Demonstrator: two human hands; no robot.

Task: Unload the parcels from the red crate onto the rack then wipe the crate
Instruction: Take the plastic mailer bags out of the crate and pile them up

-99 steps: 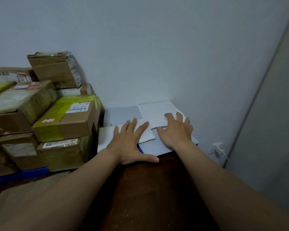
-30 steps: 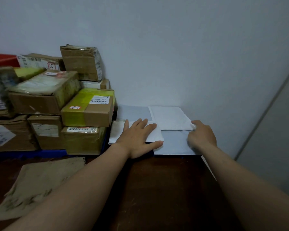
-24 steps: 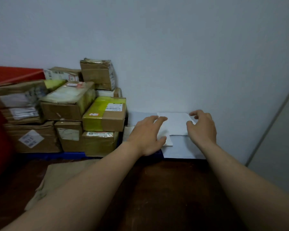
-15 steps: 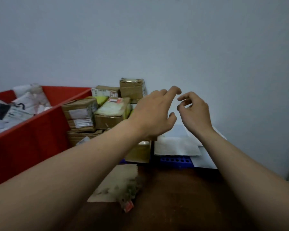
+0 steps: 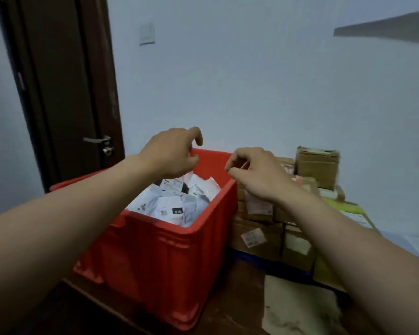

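The red crate (image 5: 169,264) stands on the dark floor at centre, filled with several white bagged parcels (image 5: 179,201). My left hand (image 5: 172,153) hovers above the crate's far side, fingers loosely curled, holding nothing. My right hand (image 5: 254,175) hangs over the crate's right rim, fingers also loosely curled and empty. Neither hand touches a parcel. To the right sits a stack of brown cardboard boxes (image 5: 276,228) on a blue base.
A dark wooden door (image 5: 65,93) with a metal handle stands behind the crate on the left. A flattened piece of cardboard (image 5: 298,308) lies on the floor at lower right. White flat parcels (image 5: 416,245) lie at the far right.
My view has swung left from the flat white parcels to the red crate. Both hands lifted off those parcels and now hang over the crate.
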